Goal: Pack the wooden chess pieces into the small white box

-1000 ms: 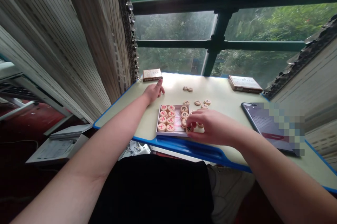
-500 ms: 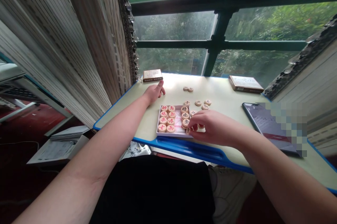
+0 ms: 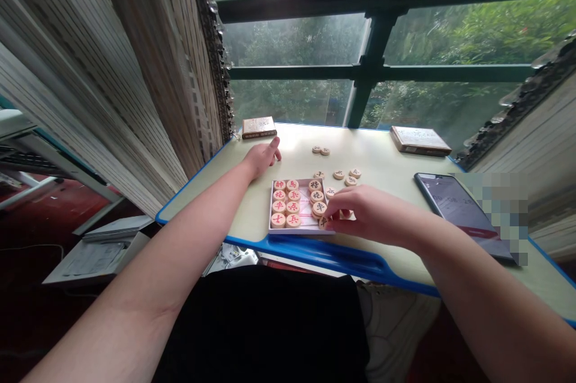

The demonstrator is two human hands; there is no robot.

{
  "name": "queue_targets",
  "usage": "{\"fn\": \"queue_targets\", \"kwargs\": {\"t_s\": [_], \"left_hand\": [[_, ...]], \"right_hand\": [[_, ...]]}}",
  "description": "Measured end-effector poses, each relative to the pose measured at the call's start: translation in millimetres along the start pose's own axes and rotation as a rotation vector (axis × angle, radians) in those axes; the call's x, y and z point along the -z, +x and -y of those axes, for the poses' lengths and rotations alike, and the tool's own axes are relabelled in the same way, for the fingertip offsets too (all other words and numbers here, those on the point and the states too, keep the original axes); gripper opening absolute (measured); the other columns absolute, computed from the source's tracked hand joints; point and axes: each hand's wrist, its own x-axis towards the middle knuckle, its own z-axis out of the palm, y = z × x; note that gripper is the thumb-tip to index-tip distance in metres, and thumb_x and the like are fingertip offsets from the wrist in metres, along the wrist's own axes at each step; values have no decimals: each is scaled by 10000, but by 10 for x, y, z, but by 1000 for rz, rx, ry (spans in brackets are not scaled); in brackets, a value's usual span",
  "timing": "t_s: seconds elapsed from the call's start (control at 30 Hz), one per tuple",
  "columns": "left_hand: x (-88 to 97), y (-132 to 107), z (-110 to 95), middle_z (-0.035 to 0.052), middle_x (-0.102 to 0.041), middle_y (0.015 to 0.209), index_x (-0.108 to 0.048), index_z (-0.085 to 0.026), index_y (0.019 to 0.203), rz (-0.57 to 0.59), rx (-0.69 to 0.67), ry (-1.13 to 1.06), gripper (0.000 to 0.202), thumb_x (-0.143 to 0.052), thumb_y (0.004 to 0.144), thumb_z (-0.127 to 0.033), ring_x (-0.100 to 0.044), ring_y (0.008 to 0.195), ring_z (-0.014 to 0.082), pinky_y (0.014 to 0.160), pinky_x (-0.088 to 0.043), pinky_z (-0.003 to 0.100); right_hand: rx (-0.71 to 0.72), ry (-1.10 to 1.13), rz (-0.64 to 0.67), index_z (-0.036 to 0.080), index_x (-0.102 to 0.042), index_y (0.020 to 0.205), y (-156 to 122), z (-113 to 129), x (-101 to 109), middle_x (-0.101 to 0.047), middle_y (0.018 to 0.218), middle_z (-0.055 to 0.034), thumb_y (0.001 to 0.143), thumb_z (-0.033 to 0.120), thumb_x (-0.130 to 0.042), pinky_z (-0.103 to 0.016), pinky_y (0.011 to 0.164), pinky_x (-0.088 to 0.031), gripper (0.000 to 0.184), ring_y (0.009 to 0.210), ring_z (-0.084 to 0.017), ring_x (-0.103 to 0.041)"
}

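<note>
A shallow white box (image 3: 272, 210) near the desk's front edge holds round wooden chess pieces (image 3: 286, 203) with red and black characters. My right hand (image 3: 364, 215) curls over the box's right side, its fingertips pinched on a black-marked piece (image 3: 323, 221) at the lower right corner. My left hand (image 3: 262, 156) rests on the cream desk top (image 3: 387, 167) beyond the box, fingers loosely bent, holding nothing. Several loose pieces (image 3: 344, 176) lie on the desk past the box, and two more loose pieces (image 3: 321, 150) lie farther back.
A small closed box (image 3: 259, 126) sits at the back left and a flat box (image 3: 419, 140) at the back right. A tablet (image 3: 463, 212) lies to the right. A bamboo blind hangs at left, a window stands behind, and the desk has a blue rim (image 3: 333, 251).
My right hand has slid slightly lower over the box's right side, fingers staying on a piece. My left hand has stayed in place.
</note>
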Motion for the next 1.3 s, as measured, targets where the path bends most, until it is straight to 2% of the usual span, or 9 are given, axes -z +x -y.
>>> {"fn": "queue_targets", "kwargs": {"t_s": [0.2, 0.5, 0.93, 1.1, 1.3], "left_hand": [[-1, 14, 21, 20, -530, 490, -639, -165, 623, -3, 0, 18, 736, -162, 839, -683, -509, 534, 137, 602, -387, 279], [6, 7, -10, 25, -535, 507, -629, -167, 628, 7, 3, 45, 729, -155, 839, -679, -505, 536, 143, 613, -388, 283], [0, 22, 2, 11, -514, 502, -615, -172, 631, 16, -8, 71, 654, -215, 852, -640, -491, 514, 138, 602, -382, 281], [11, 14, -12, 17, -498, 500, -606, -176, 622, 16, -23, 115, 650, -202, 860, -627, -488, 537, 151, 596, -372, 284], [15, 26, -4, 24, -506, 508, -603, -186, 597, 26, -14, 110, 642, -210, 863, -619, -496, 546, 158, 590, -369, 287]], "right_hand": [[-17, 39, 13, 178, -682, 815, -3, -23, 6, -657, 749, -32, 770, 197, -604, -217, 549, -356, 93, 600, -110, -538], [-188, 9, 38, 172, -676, 784, 22, -23, 22, -625, 640, -14, 744, 328, -648, -207, 472, -293, 164, 501, -84, -459], [-100, 93, -1, 163, -684, 751, 18, -81, 13, -649, 646, -8, 733, 265, -651, -191, 496, -337, 109, 528, -81, -513], [-90, 93, 4, 185, -707, 832, 22, -77, 31, -647, 657, -2, 733, 265, -646, -199, 508, -344, 141, 527, -82, -508], [-121, 100, 21, 164, -680, 775, 17, -78, 8, -651, 657, -11, 726, 282, -640, -196, 492, -333, 134, 521, -83, -508]]}}
